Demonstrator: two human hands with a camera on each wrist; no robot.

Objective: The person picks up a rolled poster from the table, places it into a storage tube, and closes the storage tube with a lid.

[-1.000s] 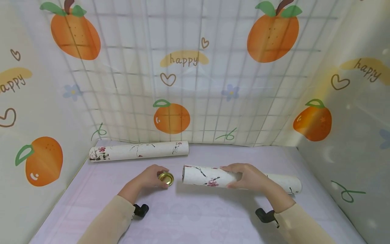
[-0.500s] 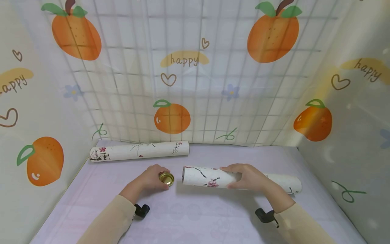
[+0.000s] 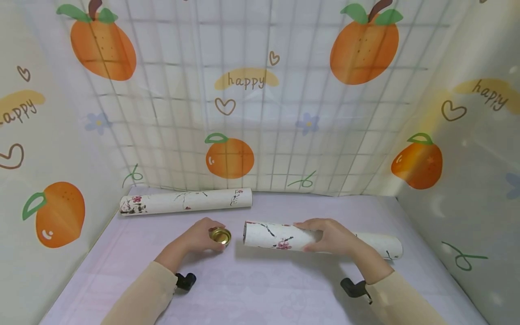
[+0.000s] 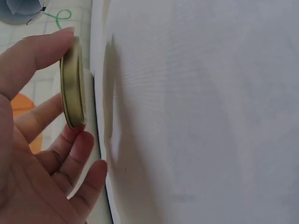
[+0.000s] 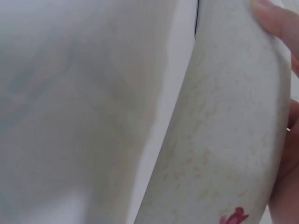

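Observation:
My left hand (image 3: 201,234) pinches a round gold metal lid (image 3: 220,236) by its edge, thumb on one side and fingers on the other. In the left wrist view the lid (image 4: 73,86) appears side-on, showing its rolled rim. My right hand (image 3: 334,234) grips the middle of a white tube (image 3: 266,234) printed with plum blossom branches. That tube lies sideways with its left end facing the lid, a short gap between them. Close up in the right wrist view, the tube (image 5: 219,116) has brownish specks and a red blossom, the fingers wrapping its far side.
Another white blossom-printed tube (image 3: 162,203) lies at the back left, along the foot of the back wall. A pale lilac cloth (image 3: 252,289) covers the table. Curtains printed with oranges (image 3: 229,158) enclose the back and both sides.
The lid has shifted very slightly to the left in my left hand, and its face tilts a little differently. My right hand and its tube have stayed in place.

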